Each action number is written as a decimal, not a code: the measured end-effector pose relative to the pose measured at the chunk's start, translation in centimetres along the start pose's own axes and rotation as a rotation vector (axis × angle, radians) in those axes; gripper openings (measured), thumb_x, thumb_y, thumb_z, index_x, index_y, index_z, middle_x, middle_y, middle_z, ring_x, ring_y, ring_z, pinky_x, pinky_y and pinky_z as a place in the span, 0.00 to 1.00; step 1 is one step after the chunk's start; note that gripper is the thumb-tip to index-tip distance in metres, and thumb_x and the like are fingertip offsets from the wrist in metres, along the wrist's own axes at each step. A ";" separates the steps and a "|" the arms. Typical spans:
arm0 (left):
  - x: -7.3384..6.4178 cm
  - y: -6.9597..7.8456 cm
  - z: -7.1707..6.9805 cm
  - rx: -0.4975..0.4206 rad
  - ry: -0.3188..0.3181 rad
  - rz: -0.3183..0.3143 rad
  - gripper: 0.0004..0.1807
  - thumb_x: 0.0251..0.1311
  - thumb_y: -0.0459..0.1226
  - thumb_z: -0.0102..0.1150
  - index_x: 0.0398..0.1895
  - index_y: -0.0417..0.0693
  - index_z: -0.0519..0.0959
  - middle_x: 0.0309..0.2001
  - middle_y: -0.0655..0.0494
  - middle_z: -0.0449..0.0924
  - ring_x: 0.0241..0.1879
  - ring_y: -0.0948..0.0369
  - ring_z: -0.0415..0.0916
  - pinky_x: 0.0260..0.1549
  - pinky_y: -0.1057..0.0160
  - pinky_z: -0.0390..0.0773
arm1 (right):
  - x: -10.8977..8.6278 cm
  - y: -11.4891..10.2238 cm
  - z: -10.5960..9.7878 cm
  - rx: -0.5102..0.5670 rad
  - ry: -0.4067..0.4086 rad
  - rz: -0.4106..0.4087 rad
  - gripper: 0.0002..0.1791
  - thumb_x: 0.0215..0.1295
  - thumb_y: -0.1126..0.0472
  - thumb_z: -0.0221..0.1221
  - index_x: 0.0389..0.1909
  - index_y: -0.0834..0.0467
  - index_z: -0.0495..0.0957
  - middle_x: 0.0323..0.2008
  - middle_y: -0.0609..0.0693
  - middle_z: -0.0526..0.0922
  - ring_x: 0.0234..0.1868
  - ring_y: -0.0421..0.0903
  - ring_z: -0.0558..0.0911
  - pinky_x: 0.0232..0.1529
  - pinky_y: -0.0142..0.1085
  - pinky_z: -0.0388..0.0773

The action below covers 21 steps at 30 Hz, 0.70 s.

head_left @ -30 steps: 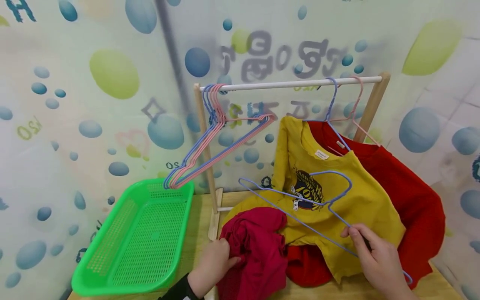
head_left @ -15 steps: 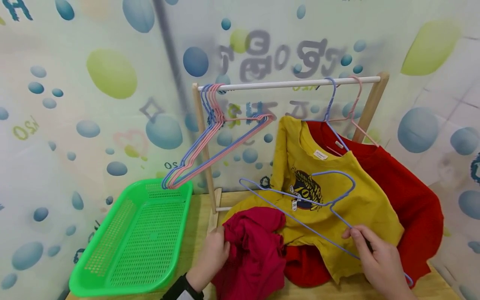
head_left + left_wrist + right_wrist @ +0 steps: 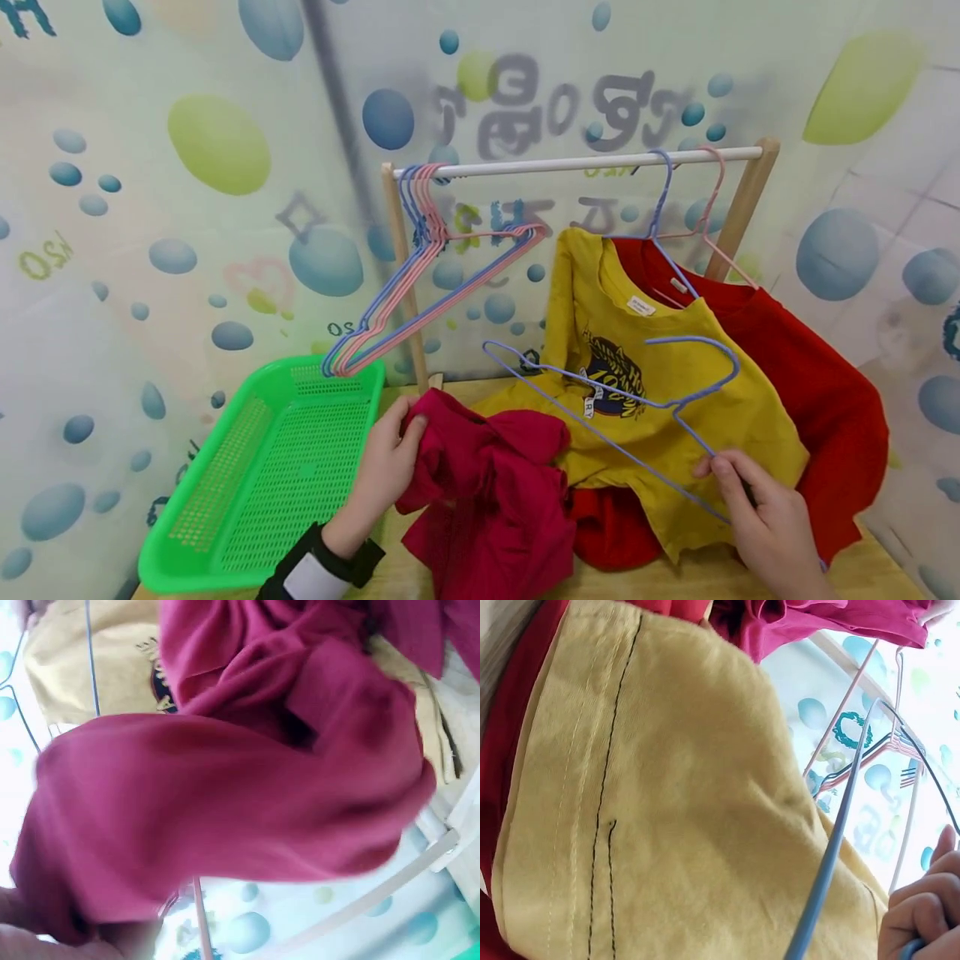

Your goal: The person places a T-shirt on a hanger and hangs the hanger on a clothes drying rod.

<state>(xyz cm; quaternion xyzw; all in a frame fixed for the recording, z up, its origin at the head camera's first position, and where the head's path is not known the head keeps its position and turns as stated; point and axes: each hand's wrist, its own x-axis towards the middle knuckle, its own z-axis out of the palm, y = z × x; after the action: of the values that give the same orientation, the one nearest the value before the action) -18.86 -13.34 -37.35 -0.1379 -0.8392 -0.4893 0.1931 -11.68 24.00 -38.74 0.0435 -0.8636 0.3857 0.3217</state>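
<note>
My left hand (image 3: 390,458) pinches the upper left edge of a crumpled dark pink garment (image 3: 502,500), lifting that part while the rest lies heaped on the table. The same garment (image 3: 225,802) fills most of the left wrist view, partly blurred. At the right, my right hand (image 3: 768,508) grips one arm of a bare blue clothes hanger (image 3: 615,450), its hook pointing up. That hanger overlaps the front of a yellow printed shirt (image 3: 735,417). In the right wrist view, curled fingers (image 3: 922,907) hold the blue hanger, with the yellow cloth (image 3: 682,795) close by.
A small rack with a white rail (image 3: 555,165) and wooden posts stands behind. Several blue and pink hangers (image 3: 423,275) hang at its left end. The yellow shirt and a red sweater (image 3: 832,400) hang at its right. A green basket (image 3: 180,533) sits on the left.
My left hand has moved up and left, raising an edge of the dark pink garment. The blue hanger in my right hand has shifted slightly to the right.
</note>
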 end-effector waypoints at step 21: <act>3.6 3.2 -5.3 0.048 -0.290 -0.033 0.13 0.68 0.42 0.45 0.40 0.47 0.79 0.28 0.53 0.73 0.26 0.59 0.67 0.26 0.59 0.71 | -0.5 -1.1 -1.2 0.163 -0.109 -0.035 0.11 0.67 0.72 0.45 0.28 0.60 0.72 0.16 0.43 0.63 0.18 0.36 0.61 0.16 0.31 0.59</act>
<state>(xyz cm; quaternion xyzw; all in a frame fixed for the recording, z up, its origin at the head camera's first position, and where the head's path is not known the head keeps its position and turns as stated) -19.70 -16.25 -30.89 -0.1887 -0.8720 -0.4471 0.0649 -10.27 23.96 -37.72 0.1055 -0.8446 0.4463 0.2763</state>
